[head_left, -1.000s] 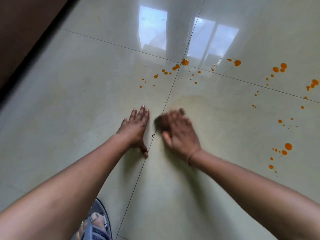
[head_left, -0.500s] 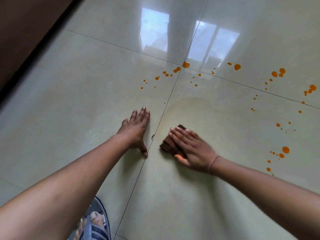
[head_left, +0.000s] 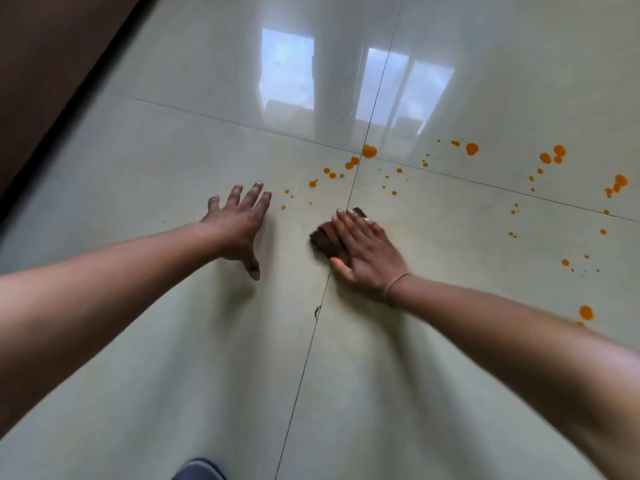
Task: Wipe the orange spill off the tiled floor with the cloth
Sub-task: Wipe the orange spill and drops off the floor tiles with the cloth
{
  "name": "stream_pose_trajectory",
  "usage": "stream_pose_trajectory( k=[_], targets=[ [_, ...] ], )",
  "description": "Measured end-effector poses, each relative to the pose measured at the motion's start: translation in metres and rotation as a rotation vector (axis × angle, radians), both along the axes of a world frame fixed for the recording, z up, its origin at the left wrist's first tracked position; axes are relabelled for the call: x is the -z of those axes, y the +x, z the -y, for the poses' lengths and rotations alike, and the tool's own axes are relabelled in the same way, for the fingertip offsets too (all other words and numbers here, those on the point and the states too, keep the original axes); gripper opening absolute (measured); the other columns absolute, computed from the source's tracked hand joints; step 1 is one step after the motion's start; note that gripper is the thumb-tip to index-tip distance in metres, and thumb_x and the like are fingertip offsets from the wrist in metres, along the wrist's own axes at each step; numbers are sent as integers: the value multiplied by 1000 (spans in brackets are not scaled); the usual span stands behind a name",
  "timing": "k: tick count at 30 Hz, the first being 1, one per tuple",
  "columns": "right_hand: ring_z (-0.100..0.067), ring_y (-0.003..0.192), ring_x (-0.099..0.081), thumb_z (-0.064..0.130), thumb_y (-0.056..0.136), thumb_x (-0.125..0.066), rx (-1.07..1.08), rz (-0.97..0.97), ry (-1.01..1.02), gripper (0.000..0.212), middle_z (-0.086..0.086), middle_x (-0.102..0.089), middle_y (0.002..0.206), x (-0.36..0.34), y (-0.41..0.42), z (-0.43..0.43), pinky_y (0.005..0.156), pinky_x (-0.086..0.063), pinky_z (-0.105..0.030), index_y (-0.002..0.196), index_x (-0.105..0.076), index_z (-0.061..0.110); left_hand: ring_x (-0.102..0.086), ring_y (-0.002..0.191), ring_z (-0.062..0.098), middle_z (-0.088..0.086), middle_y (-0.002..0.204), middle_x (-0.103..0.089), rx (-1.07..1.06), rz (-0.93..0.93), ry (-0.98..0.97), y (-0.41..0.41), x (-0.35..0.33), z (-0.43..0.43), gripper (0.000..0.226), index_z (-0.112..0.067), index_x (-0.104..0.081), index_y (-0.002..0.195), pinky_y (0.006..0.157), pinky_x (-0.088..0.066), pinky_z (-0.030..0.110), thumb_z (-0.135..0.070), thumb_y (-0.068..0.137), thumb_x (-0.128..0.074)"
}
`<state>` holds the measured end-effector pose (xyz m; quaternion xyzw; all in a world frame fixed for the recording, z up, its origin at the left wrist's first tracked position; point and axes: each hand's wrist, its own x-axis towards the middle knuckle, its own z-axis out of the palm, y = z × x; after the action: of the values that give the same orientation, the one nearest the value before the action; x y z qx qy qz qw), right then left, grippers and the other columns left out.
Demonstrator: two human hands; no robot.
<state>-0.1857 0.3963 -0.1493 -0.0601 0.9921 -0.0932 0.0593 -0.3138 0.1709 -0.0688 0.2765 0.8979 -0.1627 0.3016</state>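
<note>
Hands: Your left hand (head_left: 239, 230) lies flat on the floor, fingers straight and spread, thumb pointing back toward you, with nothing in it. Your right hand (head_left: 363, 251) lies palm-down on the cloth, fingers straight and close together, pressing it to the tile, not curled round it. The thumb lies along the cloth's near edge.
Floor: You are looking down at a floor (head_left: 173, 341) of pale, glossy tiles. Thin grout lines (head_left: 301, 379) cross just beyond your hands. Your left hand is on the near-left tile.
Dark band: A brown surface with a black edge (head_left: 52, 71) fills the upper-left corner.
Window reflection: Bright panes (head_left: 287, 64) shine in the far tiles.
Orange spill: The orange spill (head_left: 369, 151) is a scatter of drops, thickest around the grout crossing, beyond both hands. More drops run across the far-right tile and down the right side beside your right forearm. A few small ones lie near your left fingertips. None that show touch the cloth.
Cloth: The cloth (head_left: 323, 239) is dark brown and lies across the grout line that runs toward you. It is mostly hidden under your right hand: only its left edge and far corner show, slightly blurred.
Grey-blue shape: A rounded grey-blue shape (head_left: 197, 471) sits at the bottom edge, and you cannot tell what it is.
Thin band: A thin band (head_left: 398, 282) circles your right wrist.
Dark mark: A small dark mark (head_left: 317, 311) sits on the grout line, nearer to you than your hands.
</note>
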Motion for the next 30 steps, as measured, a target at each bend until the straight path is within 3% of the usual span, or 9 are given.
stream_pose_trajectory(
  k=[2, 7, 12, 15, 19, 23, 24, 28, 30],
  targets=[
    [-29, 145, -23, 52, 86, -32, 116, 3, -85, 80, -16, -29, 155, 1, 8, 43, 118, -18, -41, 149, -29, 4, 11, 148, 32, 3, 159, 24, -15, 7, -9, -19, 5, 4, 158, -13, 18, 152, 114, -13, 61, -62, 44, -87],
    [-24, 144, -26, 50, 88, -44, -371, 33, -42, 75, -11, -31, 155, -7, 60, 19, 118, -17, -36, 149, -33, 8, 20, 145, 37, 4, 154, 36, -172, 120, -18, -53, 9, 9, 171, -18, 26, 149, 112, -10, 66, -57, 32, -92],
    [-25, 144, -25, 53, 86, -37, 297, 3, 28, 78, -12, -29, 156, 2, -34, 42, 115, -12, -37, 149, -31, 6, 34, 138, 41, 5, 145, 49, -225, 241, 13, -61, 22, 8, 173, -20, 35, 144, 110, -5, 70, -49, 34, -95],
    [-24, 146, -20, 52, 86, -40, 194, 65, -17, 78, -11, -26, 157, 3, -28, 100, 117, -14, -38, 150, -29, 7, 36, 135, 43, 8, 144, 51, -229, 268, 32, -63, 23, 10, 173, -18, 36, 143, 108, -2, 72, -48, 36, -95],
    [-20, 147, -17, 52, 87, -42, -3, 53, 59, 77, -9, -28, 157, -6, 14, 71, 117, -16, -35, 150, -30, 10, 34, 138, 41, 6, 147, 47, -222, 262, 83, -63, 23, 15, 171, -18, 33, 145, 109, -2, 70, -47, 36, -96],
    [-26, 145, -24, 49, 85, -40, 470, 41, -12, 79, -12, -28, 156, 0, -44, 100, 116, -13, -38, 149, -30, 5, 32, 138, 43, 8, 148, 45, -234, 274, 88, -63, 24, 13, 171, -16, 32, 146, 107, -1, 71, -44, 36, -96],
    [-27, 145, -23, 49, 85, -40, 461, 50, -39, 79, -12, -25, 157, 0, -44, 113, 116, -13, -38, 149, -29, 5, 31, 138, 43, 8, 149, 44, -226, 266, 102, -63, 25, 14, 171, -16, 30, 147, 107, -1, 71, -44, 36, -96],
    [-21, 148, -15, 51, 88, -44, -35, 90, -2, 77, -7, -19, 159, -8, 19, 80, 114, -22, -41, 151, -28, 10, 29, 140, 42, 7, 151, 41, -210, 242, 122, -62, 24, 18, 169, -16, 28, 148, 108, -3, 69, -48, 36, -95],
    [-21, 148, -15, 52, 88, -40, 77, 89, -4, 78, -6, -15, 159, -6, 9, 46, 113, -23, -43, 152, -24, 10, 28, 141, 42, 7, 152, 40, -207, 229, 121, -62, 25, 18, 169, -17, 27, 149, 109, -4, 69, -47, 36, -95]
  ],
)
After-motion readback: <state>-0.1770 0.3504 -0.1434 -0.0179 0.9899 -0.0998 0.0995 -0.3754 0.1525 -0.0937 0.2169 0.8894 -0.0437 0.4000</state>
